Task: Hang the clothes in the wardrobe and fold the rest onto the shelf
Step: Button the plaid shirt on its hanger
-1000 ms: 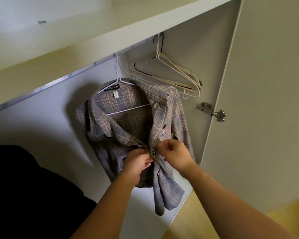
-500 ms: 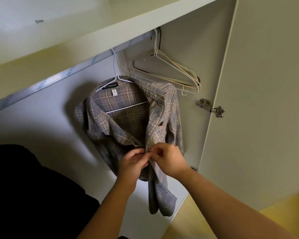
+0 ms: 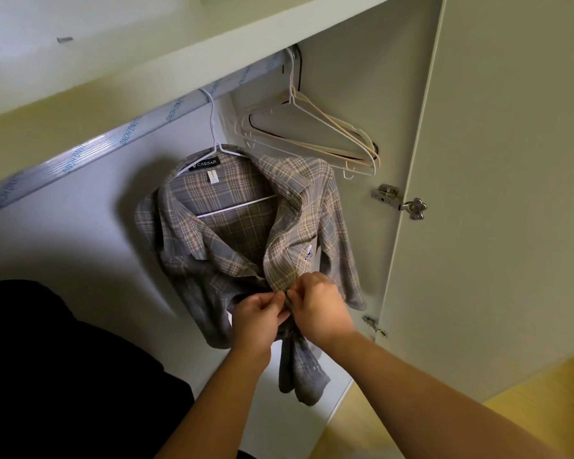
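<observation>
The left hand and the right hand meet at the front opening of the plaid shirt. Both have their fingers curled, each pinching one front edge of the fabric at mid-height, and their fingertips are touching. The shirt hangs on a white wire hanger. The collar is open and a label reading CAESAR shows inside the neck. Above the shirt, the hanger hook sits over the metal rail, and a shelf board runs directly above it. Above and to the right of the shirt, a group of empty hangers hangs at the rail's end. To the right of the shirt stands the open wardrobe door, carried on an upper hinge and a lower hinge. Below and left of the shirt lies a black mass; what it is cannot be determined.
</observation>
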A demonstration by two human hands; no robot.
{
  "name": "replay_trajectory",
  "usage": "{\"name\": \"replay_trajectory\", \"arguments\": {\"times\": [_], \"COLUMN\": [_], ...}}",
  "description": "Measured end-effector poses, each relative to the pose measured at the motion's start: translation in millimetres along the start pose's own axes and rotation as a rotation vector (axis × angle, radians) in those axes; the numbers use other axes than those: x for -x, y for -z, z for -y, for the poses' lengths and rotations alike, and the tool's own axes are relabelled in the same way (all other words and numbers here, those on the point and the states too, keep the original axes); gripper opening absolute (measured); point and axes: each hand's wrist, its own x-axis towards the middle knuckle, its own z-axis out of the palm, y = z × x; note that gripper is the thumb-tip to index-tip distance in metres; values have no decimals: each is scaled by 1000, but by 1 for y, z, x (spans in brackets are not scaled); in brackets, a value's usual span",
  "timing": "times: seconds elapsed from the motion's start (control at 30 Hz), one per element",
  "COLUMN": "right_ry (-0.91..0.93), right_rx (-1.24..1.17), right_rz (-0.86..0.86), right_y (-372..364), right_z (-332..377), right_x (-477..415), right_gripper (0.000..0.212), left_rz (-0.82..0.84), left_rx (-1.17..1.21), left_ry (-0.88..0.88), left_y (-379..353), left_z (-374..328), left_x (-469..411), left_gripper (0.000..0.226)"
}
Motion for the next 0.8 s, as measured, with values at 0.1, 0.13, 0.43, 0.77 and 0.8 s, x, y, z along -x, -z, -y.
{"name": "replay_trajectory", "arguments": {"times": [0.1, 0.13, 0.43, 0.77, 0.8], "right_ry": [116, 152, 277, -168, -200], "right_rx": [163, 205, 149, -254, -329], "right_rz": [36, 27, 3, -22, -57], "right_y": [-1, -1, -8, 10, 14], "right_z": [-1, -1, -11, -7, -1], "right_x": [2, 3, 2, -4, -10], "right_gripper": [11, 10, 20, 25, 25], "left_rz": [-56, -65, -82, -4, 19], "left_rx": [-65, -77, -149, -542, -622], "left_ry": [-42, -49, -67, -177, -210], "left_y": [0, 1, 13, 21, 21], "left_z": [-2, -3, -11, 1, 2], "left_x": [-1, 0, 0, 4, 4], "left_gripper": [17, 15, 9, 10, 8]}}
